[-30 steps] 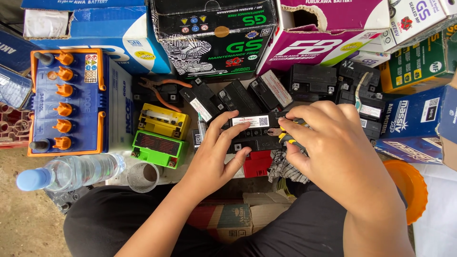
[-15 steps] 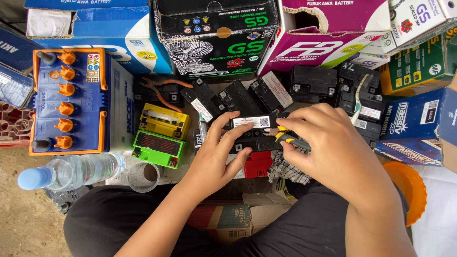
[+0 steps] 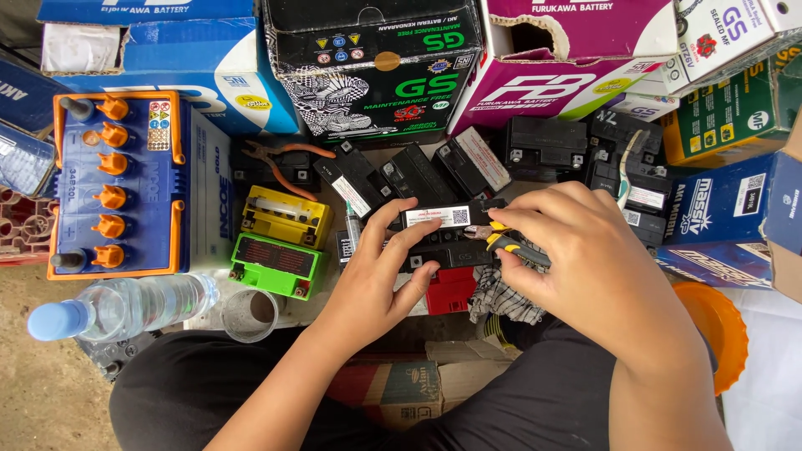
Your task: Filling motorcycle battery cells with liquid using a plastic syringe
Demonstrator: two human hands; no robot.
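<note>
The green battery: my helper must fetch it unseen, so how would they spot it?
Start at the big blue battery with orange caps on the left. Right of it sits a yellow battery; the green battery lies just below, the only bright green case, left of the left hand.

Far row of cartons — blue-and-white box (image 3: 209,75) far left, black box (image 3: 376,67) with green print at centre, magenta-and-white box (image 3: 568,75) right of it. Far right: white box (image 3: 727,33), green box (image 3: 735,108), blue box (image 3: 735,209). White sticker label (image 3: 439,216) on the small black battery (image 3: 451,246) — centre. Brown carton (image 3: 409,388) nearest.
</note>
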